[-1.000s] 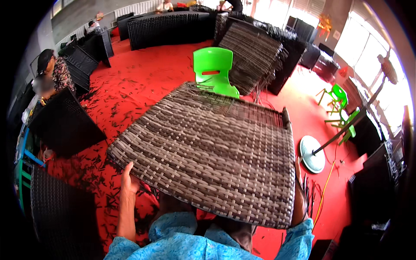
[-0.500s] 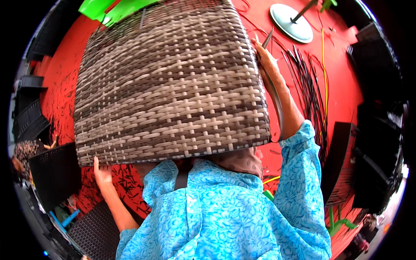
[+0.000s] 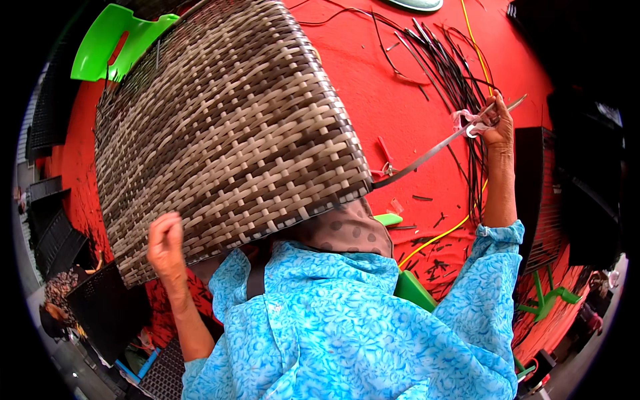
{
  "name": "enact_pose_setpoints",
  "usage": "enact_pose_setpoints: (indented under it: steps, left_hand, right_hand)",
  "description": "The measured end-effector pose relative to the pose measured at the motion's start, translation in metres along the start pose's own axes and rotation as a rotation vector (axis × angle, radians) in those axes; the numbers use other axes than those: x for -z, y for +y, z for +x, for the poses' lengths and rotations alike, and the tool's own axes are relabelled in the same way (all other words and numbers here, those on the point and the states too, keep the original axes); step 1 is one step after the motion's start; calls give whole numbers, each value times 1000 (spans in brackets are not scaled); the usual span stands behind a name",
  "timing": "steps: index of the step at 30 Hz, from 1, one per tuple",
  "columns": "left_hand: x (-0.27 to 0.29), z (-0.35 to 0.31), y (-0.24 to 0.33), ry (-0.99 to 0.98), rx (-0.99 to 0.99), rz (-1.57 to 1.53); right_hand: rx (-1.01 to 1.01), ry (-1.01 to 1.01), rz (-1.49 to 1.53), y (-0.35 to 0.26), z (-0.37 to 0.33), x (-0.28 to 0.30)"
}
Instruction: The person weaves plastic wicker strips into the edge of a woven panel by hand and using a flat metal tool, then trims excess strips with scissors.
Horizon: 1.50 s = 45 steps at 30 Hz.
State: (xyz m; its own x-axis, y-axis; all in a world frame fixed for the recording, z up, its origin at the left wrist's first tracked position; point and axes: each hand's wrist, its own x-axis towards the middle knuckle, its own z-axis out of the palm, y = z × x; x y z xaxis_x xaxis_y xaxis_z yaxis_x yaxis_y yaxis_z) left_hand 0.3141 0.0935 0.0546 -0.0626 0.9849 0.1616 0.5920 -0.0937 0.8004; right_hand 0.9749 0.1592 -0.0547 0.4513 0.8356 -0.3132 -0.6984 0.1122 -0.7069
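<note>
- A large woven panel (image 3: 220,133) of brown and beige strands fills the upper left of the view; it is tilted, its lower edge toward the person's lap.
- The left hand (image 3: 165,243) is closed into a loose fist at the panel's lower-left edge, touching the weave; whether a strand is pinched inside cannot be told.
- The right hand (image 3: 497,123) is raised at the far right, well apart from the panel, fingers curled shut around a long thin metal rod (image 3: 440,147).
- The rod runs slanting from past the right hand down-left to the panel's lower-right corner, where its tip meets or goes under the weave; which one cannot be told.
- A pale pink band or ring (image 3: 469,123) is seen at the right hand's fingers, against the rod.
- A bundle of black strands (image 3: 460,80) lies on the red floor (image 3: 373,80) just behind the right hand.
- A yellow cord (image 3: 440,237) crosses the floor below the right forearm.
- Short dark offcuts are scattered on the floor near the cord.
- A green chair (image 3: 110,43) is seen at the upper left, partly hidden behind the panel.
- Blue patterned sleeves (image 3: 493,267) cover both upper arms; the forearms are bare.
- Dark woven pieces (image 3: 47,233) stand along the left rim.
</note>
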Motion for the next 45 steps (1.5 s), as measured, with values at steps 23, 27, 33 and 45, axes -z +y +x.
enact_pose_setpoints:
  steps: [23,27,33,45]
  left_hand:
    - [-164,1,123,-487,-526,135]
    - [-165,-4,114,-375,-804,217]
    - [-166,-8,112,-349,-803,239]
    - [-169,-12,107,-300,-802,238]
  right_hand:
    - [-382,164,28,175,-91,115]
    - [-435,272,84,202,-97,152]
    - [-487,300,187,223,-109,141]
    - [-473,222,303,232,-116,161]
